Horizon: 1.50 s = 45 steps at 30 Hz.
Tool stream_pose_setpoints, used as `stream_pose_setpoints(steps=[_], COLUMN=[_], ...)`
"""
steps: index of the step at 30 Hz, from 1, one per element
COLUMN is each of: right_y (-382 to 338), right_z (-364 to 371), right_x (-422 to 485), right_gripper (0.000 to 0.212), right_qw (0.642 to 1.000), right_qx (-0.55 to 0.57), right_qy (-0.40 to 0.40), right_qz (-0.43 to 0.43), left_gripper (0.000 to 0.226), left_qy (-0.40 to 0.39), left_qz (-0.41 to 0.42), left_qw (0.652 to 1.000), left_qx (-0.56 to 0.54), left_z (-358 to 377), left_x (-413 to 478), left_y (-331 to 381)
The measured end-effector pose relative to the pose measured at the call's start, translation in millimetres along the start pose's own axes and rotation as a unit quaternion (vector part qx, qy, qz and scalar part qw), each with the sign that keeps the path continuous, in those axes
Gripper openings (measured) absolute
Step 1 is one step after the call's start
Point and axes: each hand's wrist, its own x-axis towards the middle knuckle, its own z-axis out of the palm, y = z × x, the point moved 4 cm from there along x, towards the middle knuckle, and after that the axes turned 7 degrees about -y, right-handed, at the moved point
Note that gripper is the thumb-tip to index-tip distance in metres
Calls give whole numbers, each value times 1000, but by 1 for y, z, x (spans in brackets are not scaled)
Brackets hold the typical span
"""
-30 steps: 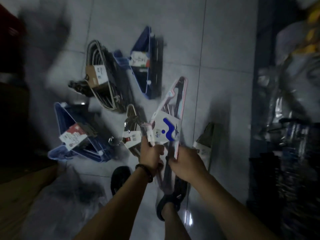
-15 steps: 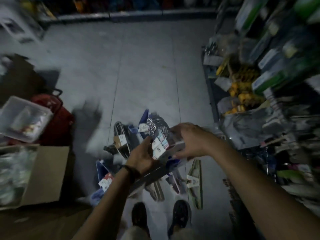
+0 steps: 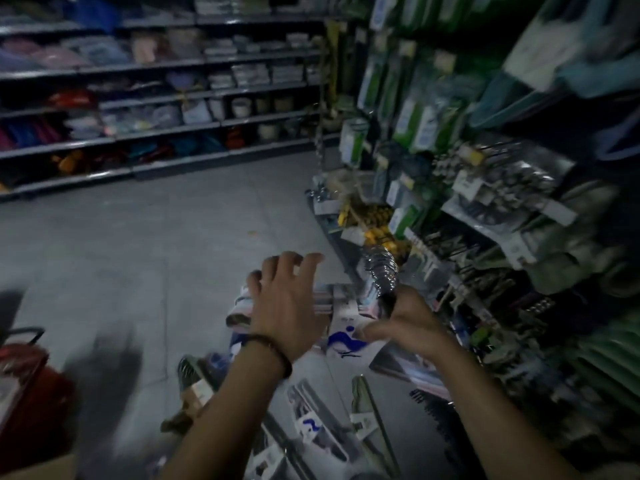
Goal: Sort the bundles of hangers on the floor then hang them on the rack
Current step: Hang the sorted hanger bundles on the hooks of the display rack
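As the hanger bundle leaves the floor (rack right), right hand grips it, left hand spreads fingers: hanging likely next.

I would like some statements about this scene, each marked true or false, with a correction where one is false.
1. The right hand grips the bundle just below its metal hooks. True.
2. The label on the bundle bears a red mark. False: the mark is blue.
3. A dark bracelet sits on the left wrist. True.
4. No other hangers lie on the floor. False: more bundles lie there, below the arms.
5. The fingers of the left hand are spread. True.
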Motion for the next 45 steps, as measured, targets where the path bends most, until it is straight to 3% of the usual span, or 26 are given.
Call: stream_pose_setpoints(steps=[2,5,6,8,10,12,14,15,17,19,21,23,25,28,31,32,36,40,45], right_y=[-3,-9,-10,-7,-9,-8,-3,0,8,9,12,10,1,-18,-13,-2,39,56,57], right_z=[-1,-1,-1,-6,-11,-18,-20,-20,-26,-39,-58,-79,-109,-163,-215,-230,-277,-315,-335], right_x=[-25,-62,-76,-101,-128,-154,-176,-186,-207,-234,-266,-300,-334,-382,-419,-427,-450,-477,-493], right_gripper=[46,34,34,49,55,44,34,35,37,33,50,62,54,44,21,21,22,12,40], right_qw=[995,970,954,918,887,860,855,863,891,928,937,905,858,814,746,743,788,763,762], right_qx=[67,162,208,291,354,394,384,366,295,163,9,-184,-294,-322,-359,-360,-302,-363,-407], right_qy=[77,179,214,271,295,325,349,349,345,332,333,330,345,442,551,556,525,505,456], right_qz=[6,4,9,5,-4,-6,-1,1,13,42,109,196,242,193,104,97,105,174,212], left_gripper=[59,45,49,64,82,83,77,68,53,55,55,35,21,15,22,26,36,55,74], left_qy=[159,290,271,105,-95,-189,-237,-243,-243,-246,-245,-240,-238,-254,-268,-266,-284,-295,-297], left_qz=[-1,-65,-116,-180,-128,-79,-89,-102,-115,-89,-62,-49,-18,42,80,92,134,218,281], left_qw=[978,874,827,723,606,536,490,484,518,535,567,578,584,591,595,602,620,651,675], left_qx=[-132,-385,-479,-659,-780,-819,-834,-834,-812,-803,-784,-779,-776,-764,-754,-748,-719,-665,-614], left_z=[-8,6,13,28,35,33,28,29,33,41,41,24,16,6,1,-1,-5,-12,-23], left_x=[-30,-65,-65,-46,-26,-13,-10,-9,-7,-6,-11,-29,-43,-65,-85,-91,-107,-116,-102], left_y=[16,25,26,42,78,111,145,159,184,211,244,285,329,395,458,477,543,589,626])
